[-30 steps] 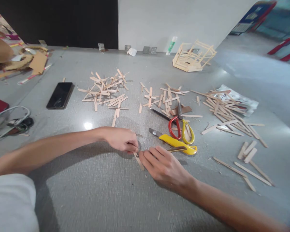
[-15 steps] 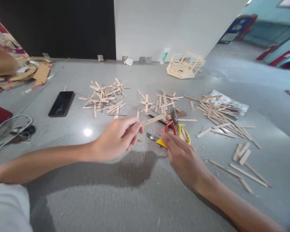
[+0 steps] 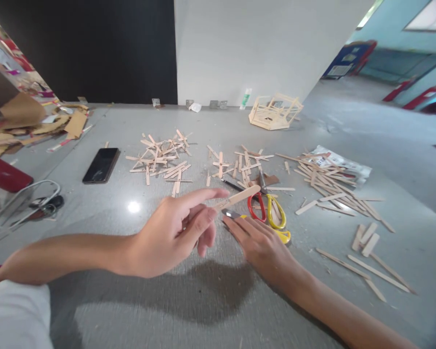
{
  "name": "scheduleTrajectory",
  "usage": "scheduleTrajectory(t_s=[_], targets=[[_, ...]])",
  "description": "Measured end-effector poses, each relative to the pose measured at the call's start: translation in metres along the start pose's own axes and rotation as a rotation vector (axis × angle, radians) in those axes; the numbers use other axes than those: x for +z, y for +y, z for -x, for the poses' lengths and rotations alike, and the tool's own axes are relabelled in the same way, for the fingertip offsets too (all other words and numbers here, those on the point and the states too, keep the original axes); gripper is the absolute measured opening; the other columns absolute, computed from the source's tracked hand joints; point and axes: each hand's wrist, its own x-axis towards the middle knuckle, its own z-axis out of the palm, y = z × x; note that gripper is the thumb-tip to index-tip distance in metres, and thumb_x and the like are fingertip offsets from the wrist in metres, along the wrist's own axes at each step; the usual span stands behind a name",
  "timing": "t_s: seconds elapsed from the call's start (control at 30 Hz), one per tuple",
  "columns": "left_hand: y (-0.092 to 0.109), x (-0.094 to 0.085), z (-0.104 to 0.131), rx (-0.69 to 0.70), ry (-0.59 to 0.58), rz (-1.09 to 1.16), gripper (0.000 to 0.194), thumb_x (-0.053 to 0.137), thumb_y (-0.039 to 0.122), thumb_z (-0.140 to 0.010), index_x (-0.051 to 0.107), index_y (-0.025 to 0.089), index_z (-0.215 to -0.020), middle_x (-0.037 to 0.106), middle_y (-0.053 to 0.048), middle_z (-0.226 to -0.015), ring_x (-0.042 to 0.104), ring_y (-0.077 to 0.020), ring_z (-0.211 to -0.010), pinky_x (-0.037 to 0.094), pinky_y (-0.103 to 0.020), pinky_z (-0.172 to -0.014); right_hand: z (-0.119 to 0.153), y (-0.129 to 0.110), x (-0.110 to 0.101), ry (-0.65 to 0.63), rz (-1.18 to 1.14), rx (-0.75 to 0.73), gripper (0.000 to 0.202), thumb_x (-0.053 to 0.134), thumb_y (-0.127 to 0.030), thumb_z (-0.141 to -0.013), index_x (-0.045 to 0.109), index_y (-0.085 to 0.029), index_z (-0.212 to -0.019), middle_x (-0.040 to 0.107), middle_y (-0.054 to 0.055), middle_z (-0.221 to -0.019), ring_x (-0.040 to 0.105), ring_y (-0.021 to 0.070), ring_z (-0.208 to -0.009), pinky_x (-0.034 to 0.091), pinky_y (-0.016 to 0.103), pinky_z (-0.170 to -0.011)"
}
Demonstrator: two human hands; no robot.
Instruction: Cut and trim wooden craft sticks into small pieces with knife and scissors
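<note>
A pale wooden popsicle stick (image 3: 244, 194) is pinched between the thumb and fingers of my left hand (image 3: 181, 223), its rounded end pointing right. The hand is raised above the table, index finger stretched along the stick. Low at the table, my right hand (image 3: 263, 242) is over a yellow utility knife (image 3: 284, 236). Its blade end shows past the fingers, pointing left; the middle of the handle and my thumb are hidden. Just beyond this hand lie scissors (image 3: 265, 213) with one red and one yellow handle loop. A dark pen (image 3: 232, 184) lies beside them.
Loose sticks (image 3: 163, 154) are heaped at centre left, with another pile (image 3: 329, 182) at right by a plastic packet (image 3: 349, 162). A stick-built frame (image 3: 274, 114) stands near the wall. On the left are a phone (image 3: 101, 165), a red bottle (image 3: 7, 172) and cardboard scraps (image 3: 76, 124).
My left hand has come nearer, its index finger now extended along the stick. My right hand has slid left over the knife, more of its handle end showing. The view has tilted up slightly.
</note>
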Motion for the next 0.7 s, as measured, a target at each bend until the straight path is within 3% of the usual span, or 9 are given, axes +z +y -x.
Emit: scheduleTrajectory(t_s=[0.13,0.27,0.33,0.43,0.53,0.7], targets=[[-0.004,0.002,-0.002,0.015,0.006,-0.018,0.026,0.036,0.035,-0.106,0.053,0.016,-0.101,0.06,0.003,-0.065,0.058,-0.0075,-0.051,0.041,-0.018,-0.047,0.002,-0.007,-0.006,0.214,-0.094,0.089,0.04,0.043,-0.003,-0.094,0.058,-0.017,-0.128,0.075,0.006,-0.097,0.072,0.0165,-0.081,0.058,0.026,-0.073],[-0.029,0.008,-0.011,-0.029,-0.039,-0.125,0.024,0.031,0.033,-0.107,0.043,0.019,-0.091,0.058,0.005,-0.061,0.052,-0.0069,-0.048,0.041,-0.019,-0.052,-0.006,-0.02,-0.022,0.446,-0.081,0.265,0.031,0.047,-0.008,-0.097,0.057,-0.02,-0.124,0.075,0.007,-0.102,0.073,0.017,-0.087,0.057,0.026,-0.08],[-0.049,0.012,-0.018,-0.06,-0.058,-0.13,0.021,0.031,0.033,-0.106,0.038,0.021,-0.09,0.056,0.006,-0.06,0.05,-0.0077,-0.046,0.041,-0.021,-0.051,-0.015,-0.025,-0.028,0.416,-0.167,0.376,0.03,0.044,-0.013,-0.099,0.053,-0.018,-0.127,0.075,0.008,-0.096,0.072,0.016,-0.078,0.056,0.026,-0.072],[-0.077,0.014,-0.028,-0.078,-0.053,-0.132,0.023,0.031,0.033,-0.105,0.04,0.02,-0.089,0.052,0.006,-0.059,0.048,-0.0084,-0.046,0.04,-0.022,-0.051,-0.027,-0.029,-0.025,0.189,-0.347,0.443,0.025,0.045,-0.02,-0.101,0.053,-0.017,-0.124,0.072,0.001,-0.075,0.066,0.0125,-0.058,0.051,0.022,-0.057],[-0.092,0.014,-0.033,-0.1,-0.05,-0.093,0.03,0.029,0.036,-0.105,0.05,0.017,-0.093,0.05,0.006,-0.056,0.045,-0.0085,-0.043,0.036,-0.021,-0.047,-0.029,-0.028,-0.011,0.18,-0.201,0.354,0.018,0.046,-0.019,-0.101,0.06,-0.018,-0.112,0.073,0.002,-0.078,0.067,0.0132,-0.061,0.048,0.023,-0.058],[-0.096,0.012,-0.033,-0.078,-0.019,-0.108,0.036,0.034,0.038,-0.104,0.051,0.017,-0.082,0.045,0.007,-0.054,0.04,-0.008,-0.045,0.034,-0.02,-0.05,-0.016,-0.022,0.005,0.198,0.162,0.094,0.038,0.038,-0.001,-0.097,0.053,-0.011,-0.13,0.076,0.009,-0.098,0.069,0.0168,-0.074,0.05,0.028,-0.064]])
